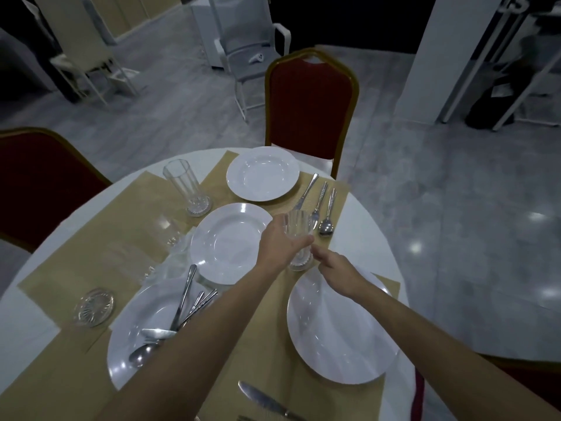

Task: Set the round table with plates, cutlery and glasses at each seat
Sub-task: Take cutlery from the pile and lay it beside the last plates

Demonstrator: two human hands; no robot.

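Observation:
My left hand (pixel 283 243) grips a clear ribbed glass (pixel 298 227) upright in the middle of the round white table (pixel 367 226). My right hand (pixel 335 268) reaches in beside the glass's base, fingertips close to it; I cannot tell whether they touch. White plates lie around: a far plate (pixel 262 173) before the red chair, a middle plate (pixel 227 241), a near right plate (pixel 340 332), and a near left plate (pixel 136 323) carrying loose cutlery (pixel 182 311). A knife, fork and spoon (pixel 318 205) lie right of the far plate.
A tall glass (pixel 186 186) stands at the far left on a tan placemat (pixel 100 238). A small glass dish (pixel 94 306) sits near the left edge. A knife (pixel 264 401) lies at the near edge. Red chairs (pixel 309 107) ring the table.

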